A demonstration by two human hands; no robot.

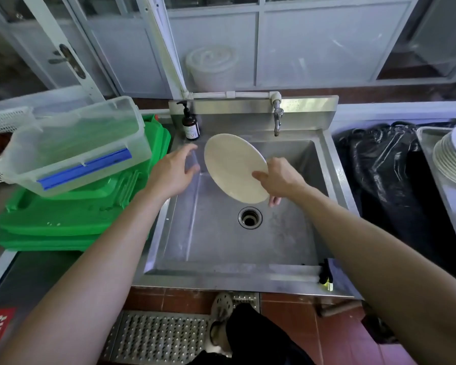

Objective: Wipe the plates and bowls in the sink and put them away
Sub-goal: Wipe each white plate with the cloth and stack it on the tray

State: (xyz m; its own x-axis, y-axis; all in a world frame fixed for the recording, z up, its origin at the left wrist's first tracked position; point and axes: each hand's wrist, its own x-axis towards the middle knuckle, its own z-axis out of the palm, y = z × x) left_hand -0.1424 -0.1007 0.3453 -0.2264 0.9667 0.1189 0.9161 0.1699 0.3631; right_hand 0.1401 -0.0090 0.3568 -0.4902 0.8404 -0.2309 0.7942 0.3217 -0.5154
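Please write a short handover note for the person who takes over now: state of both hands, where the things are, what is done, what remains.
Right hand grips the cream plate by its edge, tilted above the sink.
Left hand is open, empty, beside the plate, not touching it.
No other dishes show in the basin.
A plate stack stands on the right counter.
No cloth is visible.
Left: wipe this plate, then put it away, probably on that stack.

**Cream plate held tilted over the sink**

A round, cream-white plate [234,167] hangs tilted above the steel sink [248,248], pinched at its lower right rim. More white plates [452,156] sit stacked at the far right, well apart.
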